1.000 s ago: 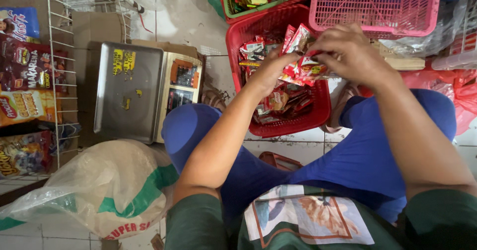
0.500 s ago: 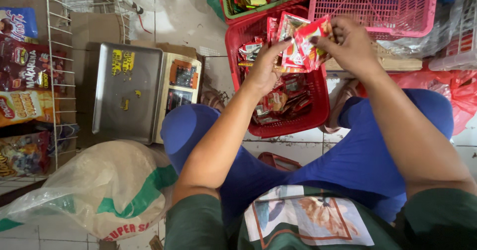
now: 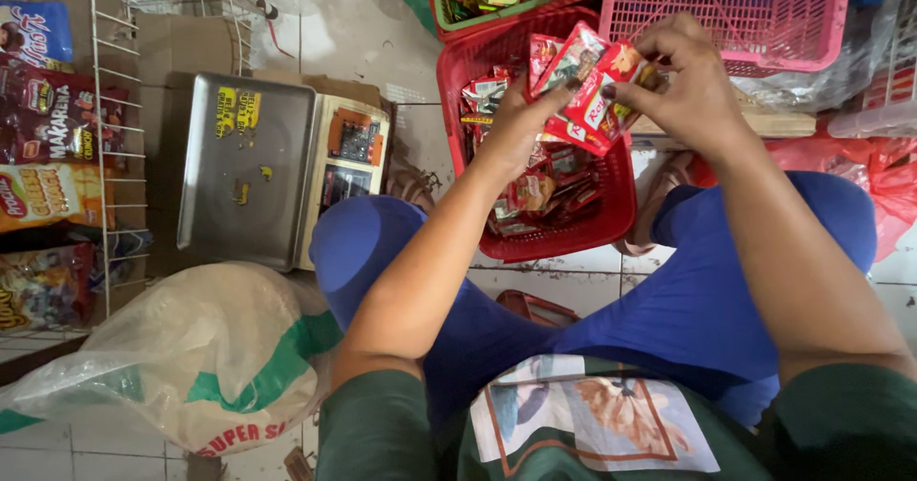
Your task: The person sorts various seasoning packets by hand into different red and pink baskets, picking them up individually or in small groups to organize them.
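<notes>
both hands hold a fanned bunch of red snack sachets (image 3: 585,89) above the red basket (image 3: 535,242). the left hand (image 3: 521,118) has its fingers stretched long and close together, pressed flat against the near face of the sachets, thumb hidden behind them. the right hand (image 3: 683,75) curls its fingers over the bunch's right edge, thumb and forefinger pinching the outermost sachet. the sachets stand on end, long axis tilted up and slightly right, tops pointing toward the pink basket (image 3: 793,22). the bunch sits between the two hands, left fingertips at its lower middle, right fingers at its upper right. more sachets lie in the red basket below. a metal scale (image 3: 248,175) sits well to the left, a white sack (image 3: 191,357) nearer.
</notes>
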